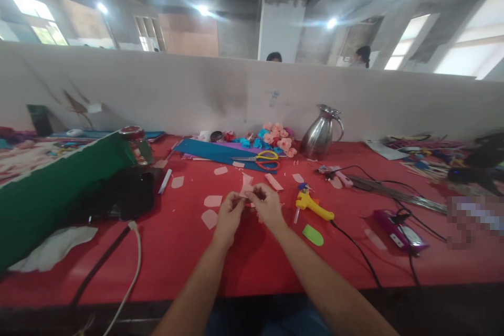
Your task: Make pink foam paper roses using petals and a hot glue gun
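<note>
Near the middle of the red table, my left hand and my right hand meet with fingertips pinched on a pink paper piece. Its upper part sticks up beyond the fingers; the lower part is hidden by them. Several pink paper petals lie around my hands, among them a petal left of my left hand and a strip just beyond my right hand. Right of my right hand rests a yellow hot glue gun, with a green paper piece below it.
Scissors lie on blue paper behind my hands. Pink paper flowers and a steel jug stand at the back. A green box wall and a black device are left. Right are a purple power box and cords.
</note>
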`<state>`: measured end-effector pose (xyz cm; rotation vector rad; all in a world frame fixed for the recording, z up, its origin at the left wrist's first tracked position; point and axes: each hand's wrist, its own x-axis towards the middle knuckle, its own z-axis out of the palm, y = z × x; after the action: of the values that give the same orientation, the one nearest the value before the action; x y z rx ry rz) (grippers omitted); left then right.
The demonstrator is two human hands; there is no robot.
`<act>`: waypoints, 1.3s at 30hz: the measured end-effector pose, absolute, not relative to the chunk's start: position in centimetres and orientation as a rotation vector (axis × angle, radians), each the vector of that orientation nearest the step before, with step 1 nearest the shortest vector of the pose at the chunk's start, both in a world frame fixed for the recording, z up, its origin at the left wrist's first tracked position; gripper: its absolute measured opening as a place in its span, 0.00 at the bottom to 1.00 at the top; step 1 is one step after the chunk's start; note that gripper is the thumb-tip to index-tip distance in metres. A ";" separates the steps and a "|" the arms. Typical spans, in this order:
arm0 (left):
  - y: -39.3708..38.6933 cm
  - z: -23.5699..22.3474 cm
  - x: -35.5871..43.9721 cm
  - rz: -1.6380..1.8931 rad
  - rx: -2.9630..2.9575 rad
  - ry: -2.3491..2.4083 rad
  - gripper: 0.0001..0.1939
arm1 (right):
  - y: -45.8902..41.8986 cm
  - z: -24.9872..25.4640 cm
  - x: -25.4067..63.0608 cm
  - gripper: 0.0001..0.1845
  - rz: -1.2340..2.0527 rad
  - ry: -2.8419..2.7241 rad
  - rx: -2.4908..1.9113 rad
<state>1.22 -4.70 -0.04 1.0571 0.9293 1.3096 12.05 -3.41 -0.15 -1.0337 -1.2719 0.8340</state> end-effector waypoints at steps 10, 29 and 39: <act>-4.8 0.0 1.2 1.257 1.042 0.941 0.15 | -3.1 -0.6 12.1 0.11 0.781 -1.245 -1.047; -4.3 -0.4 0.3 1.345 0.885 0.853 0.11 | -3.9 -0.1 12.1 0.14 0.718 -1.354 -1.036; -4.2 -0.5 0.1 1.306 0.885 0.831 0.12 | -3.9 -0.5 11.7 0.08 0.709 -1.383 -1.053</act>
<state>0.14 -4.24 -0.52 0.8848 0.8314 1.3062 11.65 -3.89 -0.50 -1.0533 -1.3827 0.7088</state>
